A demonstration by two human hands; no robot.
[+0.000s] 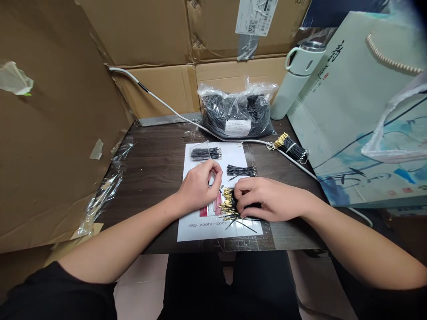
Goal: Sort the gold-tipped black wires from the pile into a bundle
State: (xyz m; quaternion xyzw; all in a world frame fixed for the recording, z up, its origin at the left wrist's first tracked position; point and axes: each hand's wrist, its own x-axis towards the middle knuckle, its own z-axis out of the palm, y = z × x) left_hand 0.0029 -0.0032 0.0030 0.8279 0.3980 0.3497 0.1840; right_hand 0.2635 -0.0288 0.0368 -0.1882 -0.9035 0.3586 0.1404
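Note:
A white printed sheet [203, 229] lies on the dark wooden table [156, 169]. On it rests a loose pile of black pins with gold tips [228, 205]. My right hand [267, 199] lies over that pile, fingers curled and pinching at the pins. Beside it, my left hand [200, 184] is curled too, fingertips pinched together at the gold tips. Two small bundles of black pins sit farther up the sheet, one on the left [206, 153] and one on the right [242, 170].
A clear bag full of black pins [235, 113] stands at the back. A banded bundle with gold tips [291, 147] lies near a white cable [173, 111]. A thermos [295, 80] and paper gift bag [360, 115] stand right; cardboard boxes [50, 146] wall the left and back.

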